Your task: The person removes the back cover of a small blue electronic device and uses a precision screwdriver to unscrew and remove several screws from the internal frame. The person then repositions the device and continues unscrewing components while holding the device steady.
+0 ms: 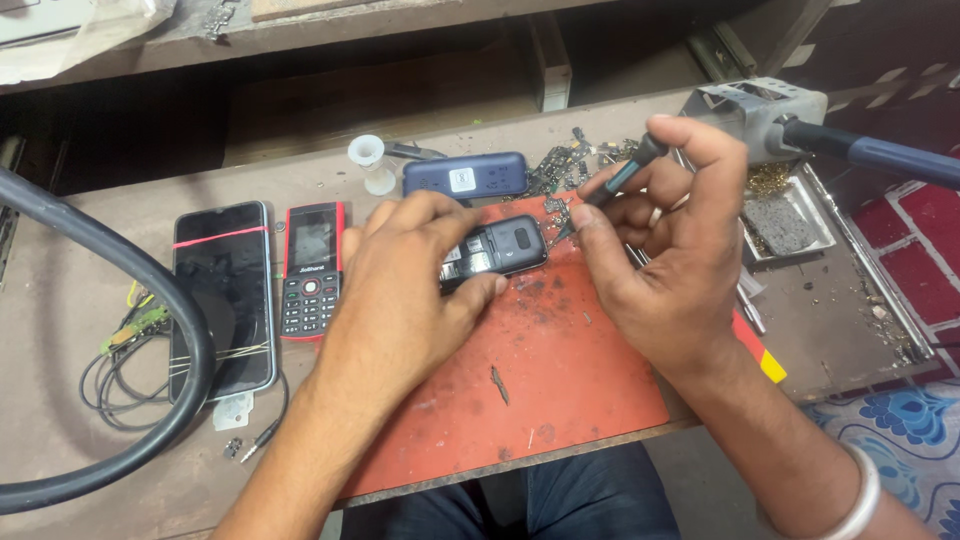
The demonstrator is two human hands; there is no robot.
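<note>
**On the red mat: opened phone under two hands**

On the red mat, near its top edge: small dark phone lying with its back cover off, a grey and white label patch showing inside the open shell. Left hand laid over the phone's left end, fingers curled closed on it, thumb pressed against its lower edge. Right hand just beside the phone's right end, fingers pinched shut around a thin dark screwdriver, tip angled down toward the phone's upper right corner; contact with the phone not clear. Ring on one finger, silver bangle at the wrist.

Behind the phone, at the mat's far edge: blue phone back with a small white square label in its middle. Beside that, a white plastic spool and a scatter of small screws and metal bits.

Left of the mat: red keypad phone, face up, and a large black smartphone with a red rubber band across its top. Thick black hose curving over the bench there, thin cables underneath.

Far right: metal tray holding a grey sponge, grey tool stand above it.
</note>
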